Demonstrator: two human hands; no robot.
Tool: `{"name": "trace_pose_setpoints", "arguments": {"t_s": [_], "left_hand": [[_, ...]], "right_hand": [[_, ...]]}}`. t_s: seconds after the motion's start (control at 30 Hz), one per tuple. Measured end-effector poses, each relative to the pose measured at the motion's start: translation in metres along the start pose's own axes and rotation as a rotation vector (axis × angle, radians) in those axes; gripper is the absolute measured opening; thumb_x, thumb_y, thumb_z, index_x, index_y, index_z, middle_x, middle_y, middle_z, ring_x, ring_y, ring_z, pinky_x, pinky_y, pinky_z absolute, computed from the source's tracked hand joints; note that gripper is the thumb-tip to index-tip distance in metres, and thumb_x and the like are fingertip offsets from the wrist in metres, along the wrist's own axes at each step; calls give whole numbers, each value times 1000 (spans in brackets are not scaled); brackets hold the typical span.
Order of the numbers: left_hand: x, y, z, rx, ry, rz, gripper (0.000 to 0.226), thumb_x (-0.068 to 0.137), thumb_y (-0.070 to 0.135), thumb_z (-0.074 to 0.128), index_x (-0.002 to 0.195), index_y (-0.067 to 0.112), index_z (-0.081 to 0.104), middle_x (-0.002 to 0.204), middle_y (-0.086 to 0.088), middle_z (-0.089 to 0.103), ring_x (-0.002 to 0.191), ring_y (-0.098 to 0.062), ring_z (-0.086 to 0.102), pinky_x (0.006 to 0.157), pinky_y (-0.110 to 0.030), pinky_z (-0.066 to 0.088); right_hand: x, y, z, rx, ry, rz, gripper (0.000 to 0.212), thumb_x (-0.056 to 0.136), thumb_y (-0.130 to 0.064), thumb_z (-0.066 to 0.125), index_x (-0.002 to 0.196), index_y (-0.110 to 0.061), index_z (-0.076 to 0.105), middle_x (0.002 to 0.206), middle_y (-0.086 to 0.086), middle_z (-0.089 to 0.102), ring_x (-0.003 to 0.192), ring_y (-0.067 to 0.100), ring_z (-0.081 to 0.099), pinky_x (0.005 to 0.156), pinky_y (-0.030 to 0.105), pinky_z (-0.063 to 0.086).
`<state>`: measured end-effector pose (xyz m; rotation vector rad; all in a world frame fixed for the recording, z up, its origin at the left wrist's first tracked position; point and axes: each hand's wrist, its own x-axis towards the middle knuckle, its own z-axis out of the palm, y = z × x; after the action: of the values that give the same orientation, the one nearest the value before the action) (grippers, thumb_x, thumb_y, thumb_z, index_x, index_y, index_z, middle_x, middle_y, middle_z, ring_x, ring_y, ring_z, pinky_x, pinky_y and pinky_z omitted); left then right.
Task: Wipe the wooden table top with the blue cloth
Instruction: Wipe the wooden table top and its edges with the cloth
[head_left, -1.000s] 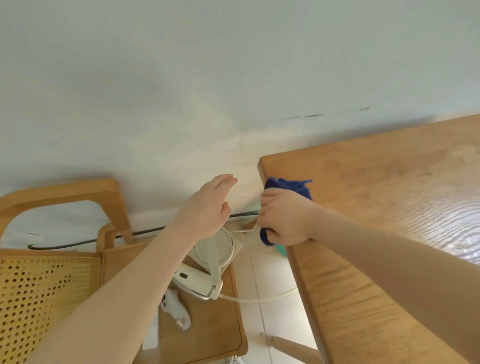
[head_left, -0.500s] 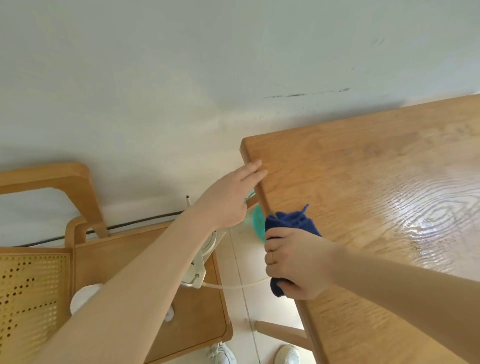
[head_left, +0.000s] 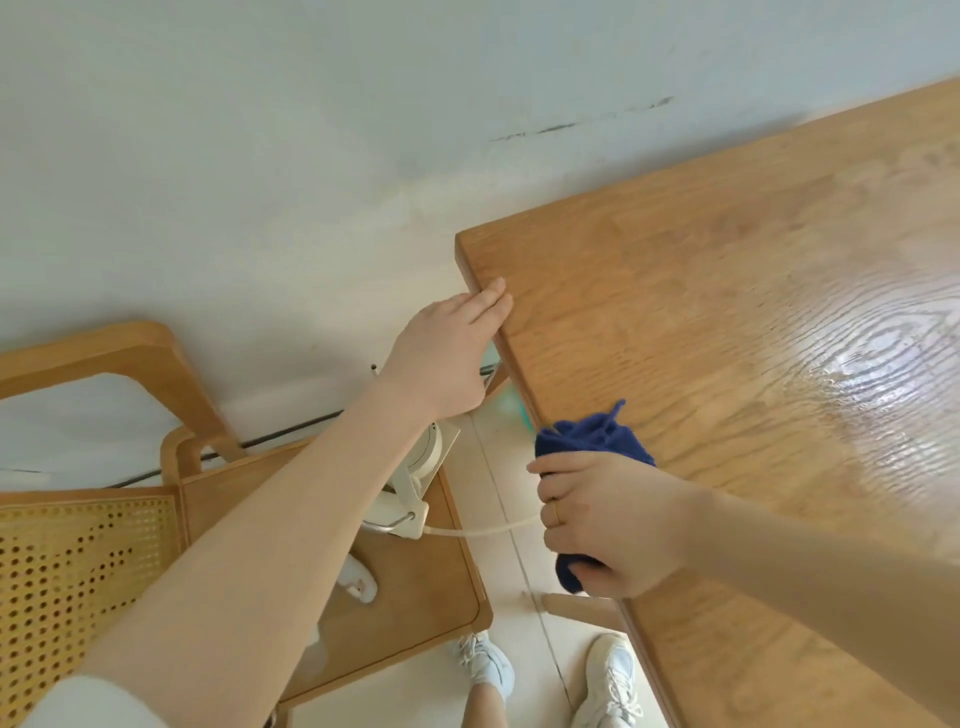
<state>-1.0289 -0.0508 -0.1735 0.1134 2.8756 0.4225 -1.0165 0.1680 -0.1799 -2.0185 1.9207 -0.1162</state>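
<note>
The wooden table top (head_left: 727, 322) fills the right side, with a shiny damp patch toward the right. My right hand (head_left: 608, 525) is closed around the bunched blue cloth (head_left: 597, 434), pressing it against the table's left edge. My left hand (head_left: 447, 353) rests flat with its fingertips on that same edge, close to the far corner, fingers together and holding nothing.
A wooden chair (head_left: 405, 582) with a cane back stands left of the table, close to its edge. On its seat lies a white device (head_left: 410, 493) with a cord. A pale wall runs behind. My feet in white shoes (head_left: 608, 680) are below.
My right hand has slid the cloth along the table's left edge toward me. My left hand moved right from mid-air and now touches the edge near the far corner.
</note>
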Motion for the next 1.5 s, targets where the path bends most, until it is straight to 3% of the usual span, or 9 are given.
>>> {"name": "trace_pose_setpoints", "arguments": {"t_s": [0.2, 0.53, 0.73, 0.9, 1.1, 1.23, 1.33, 1.4, 1.5], "left_hand": [[-1, 6, -2, 98, -15, -44, 82, 81, 15, 52, 151, 18, 8, 159, 5, 1, 144, -21, 12, 116, -33, 16], [-14, 29, 3, 139, -23, -144, 86, 81, 1, 45, 150, 18, -4, 158, 4, -11, 145, -25, -12, 118, -40, -1], [-68, 55, 20, 8, 22, 158, 81, 80, -8, 42, 150, 15, 7, 158, 2, 2, 146, -16, -1, 119, -35, 5], [-115, 87, 43, -94, -67, 187, 77, 83, -11, 37, 150, 15, 8, 158, 2, -1, 146, -13, -1, 115, -22, 0], [-129, 125, 65, -118, 43, 1, 73, 84, -9, 37, 150, 16, 17, 159, 3, 1, 146, -15, 2, 116, -27, 5], [-127, 142, 66, 12, 35, -93, 68, 86, -1, 38, 149, 13, 16, 159, -1, 0, 146, -20, -2, 119, -34, 5], [-130, 158, 65, 63, 22, -118, 62, 92, 10, 38, 149, 9, 15, 159, -5, -1, 146, -23, -4, 119, -36, 4], [-142, 174, 70, 31, 3, -60, 63, 93, 11, 39, 150, 11, 11, 159, -5, -2, 146, -23, -5, 119, -37, 5], [-168, 197, 86, 34, -41, 85, 62, 95, 14, 37, 151, 15, 8, 159, -4, -2, 146, -22, -4, 118, -37, 3]], "right_hand": [[62, 56, -30, -140, 239, 222, 31, 72, -29, 39, 60, -14, 64, 63, -1, 62, 78, 25, 57, 106, 37, 27], [-29, -33, 15, -39, 68, 30, 17, 68, -28, 55, 57, -15, 57, 59, -1, 54, 71, 25, 50, 100, 36, 34], [16, -13, 5, -260, 221, 330, 29, 69, -28, 42, 61, -13, 66, 64, 0, 63, 83, 26, 57, 105, 43, 31], [-43, -84, 29, -158, 157, 324, 24, 66, -28, 43, 57, -15, 61, 60, 0, 58, 79, 27, 53, 105, 39, 30], [-136, -181, 80, -114, -46, 174, 18, 67, -28, 47, 54, -19, 55, 55, -5, 50, 70, 22, 48, 102, 35, 31], [-110, -163, 80, -276, 155, 307, 23, 69, -27, 44, 53, -18, 58, 53, -6, 51, 74, 21, 52, 109, 39, 24], [-110, -168, 85, -296, 185, 443, 28, 72, -27, 40, 61, -18, 64, 68, -7, 62, 97, 23, 58, 110, 42, 20], [-136, -192, 100, -280, 135, 498, 31, 78, -31, 39, 75, -19, 67, 95, -6, 66, 120, 24, 49, 108, 46, 20], [-167, -231, 124, -260, 186, 552, 39, 88, -41, 37, 98, -19, 68, 122, -5, 61, 131, 21, 36, 108, 48, 23]]}}
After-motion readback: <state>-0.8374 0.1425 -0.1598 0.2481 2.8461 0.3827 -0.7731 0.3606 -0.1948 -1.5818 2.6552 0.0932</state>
